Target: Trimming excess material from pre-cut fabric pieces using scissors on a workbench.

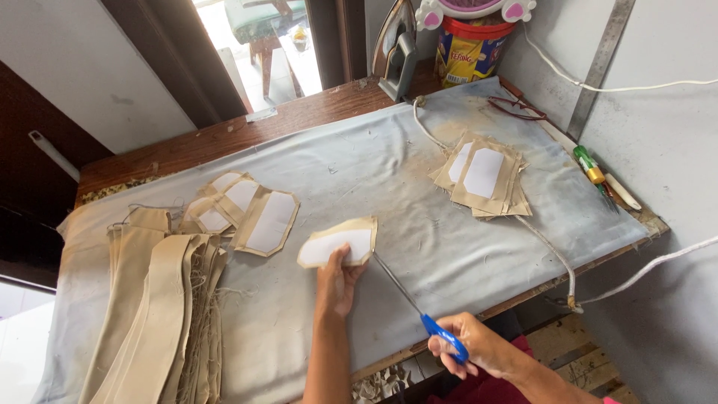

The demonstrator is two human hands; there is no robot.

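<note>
L hand point(338, 280) pinches a beige fabric piece point(340, 242) w/ white lining, just above the grey cloth point(359, 172) on the table. R hand point(470, 346) is closed around blue scissors point(419, 310); blades point at the piece. 2 piles of similar pieces lie on both sides.

A wooden table point(224, 138) under grey cloth point(359, 172) meets pale walls point(658, 45); daylight enters, perhaps through a doorway point(258, 37).

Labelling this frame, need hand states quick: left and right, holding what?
Left hand: closed on the tan fabric piece with white lining, held on the grey cloth-covered table.
Right hand: closed on blue-handled scissors, blades at the piece.
</note>
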